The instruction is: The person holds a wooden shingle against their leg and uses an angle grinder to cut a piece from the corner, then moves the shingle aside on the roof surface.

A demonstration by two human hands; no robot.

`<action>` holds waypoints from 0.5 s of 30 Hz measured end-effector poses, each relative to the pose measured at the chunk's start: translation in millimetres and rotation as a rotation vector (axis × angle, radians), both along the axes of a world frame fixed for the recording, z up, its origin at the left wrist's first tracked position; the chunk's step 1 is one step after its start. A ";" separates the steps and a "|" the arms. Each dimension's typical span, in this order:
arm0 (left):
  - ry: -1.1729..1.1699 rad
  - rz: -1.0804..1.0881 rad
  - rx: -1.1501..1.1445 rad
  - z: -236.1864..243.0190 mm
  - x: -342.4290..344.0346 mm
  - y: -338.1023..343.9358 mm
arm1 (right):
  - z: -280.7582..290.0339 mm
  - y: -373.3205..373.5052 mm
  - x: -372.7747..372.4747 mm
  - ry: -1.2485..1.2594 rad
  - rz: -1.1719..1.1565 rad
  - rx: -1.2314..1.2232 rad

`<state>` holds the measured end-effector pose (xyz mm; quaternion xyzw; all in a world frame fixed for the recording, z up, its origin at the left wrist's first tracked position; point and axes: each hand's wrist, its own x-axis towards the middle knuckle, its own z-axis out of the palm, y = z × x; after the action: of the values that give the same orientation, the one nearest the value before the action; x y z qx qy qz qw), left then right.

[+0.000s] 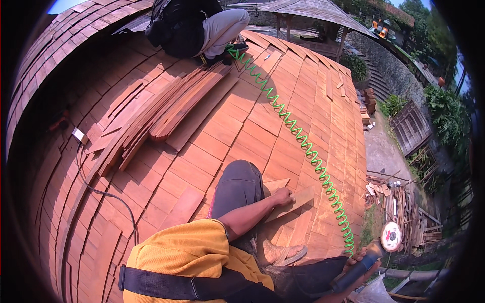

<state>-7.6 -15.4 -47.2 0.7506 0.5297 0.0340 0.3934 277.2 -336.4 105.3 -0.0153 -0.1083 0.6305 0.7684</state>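
Note:
My left hand (283, 196), fingers closed, grips a thin wooden shingle (303, 198) beside my bent left knee. My right hand (355, 259), at the lower right, is wrapped round an angle grinder (356, 275) with a dark blue body. Its round disc (391, 237), pale with a red centre, stands out past the roof edge, apart from the shingle. Whether the disc is spinning, I cannot tell. Close by my left hand, more loose shingles (302, 227) lie next to my sandalled foot (280, 252).
A green coiled hose (298, 134) crosses the shingled roof (212, 134). A person (189, 30) crouches at its far end, near a stack of long wooden strips (172, 108). A black cable (101, 192) runs along the left. Beyond the right edge, scrap wood (409, 214) lies below.

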 end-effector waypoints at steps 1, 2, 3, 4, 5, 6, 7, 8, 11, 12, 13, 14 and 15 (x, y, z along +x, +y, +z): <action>-0.208 0.029 -0.032 1.0 -6.1 4.0 | -2.1 4.4 -3.9 0.031 0.014 -0.016; -0.503 0.145 -0.203 9.5 -2.3 0.3 | -4.1 3.3 -4.3 0.058 0.009 -0.040; -0.631 0.216 -0.292 21.0 1.0 5.4 | -4.9 2.1 -4.2 0.059 -0.025 -0.035; -0.910 0.282 -0.415 40.5 3.3 8.1 | -5.6 1.8 -4.1 0.047 -0.023 -0.049; -0.967 0.279 -0.438 60.7 -1.2 22.0 | -5.7 -0.1 -4.6 0.035 -0.023 -0.063; -1.074 0.317 -0.448 84.0 -11.5 38.8 | -5.7 1.0 -5.9 0.054 -0.019 -0.067; -1.247 0.306 -0.428 106.2 -22.1 61.1 | -5.2 1.5 -6.1 0.059 -0.026 -0.065; -1.314 0.376 -0.408 135.4 -31.8 82.2 | -4.5 -0.5 -5.2 0.050 -0.041 -0.062; -1.405 0.387 -0.261 228.4 -63.3 127.6 | -7.4 -7.6 -1.7 0.041 -0.094 -0.070; -1.414 0.431 -0.188 234.1 -89.3 157.0 | -8.0 -3.1 -3.5 0.046 -0.094 -0.072; -1.428 0.416 -0.129 237.9 -116.7 184.7 | -6.3 1.4 -6.5 0.053 -0.084 -0.062; -1.390 0.415 -0.079 247.4 -124.6 195.1 | -2.8 2.0 -7.7 0.013 -0.117 -0.085; -1.388 0.408 -0.065 257.5 -137.5 204.5 | -0.5 3.6 -9.0 -0.026 -0.143 -0.103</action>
<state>-145.1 189.1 210.3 0.4302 0.2881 0.5599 0.6469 268.2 -332.8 104.7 -0.0707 -0.0844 0.5784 0.8083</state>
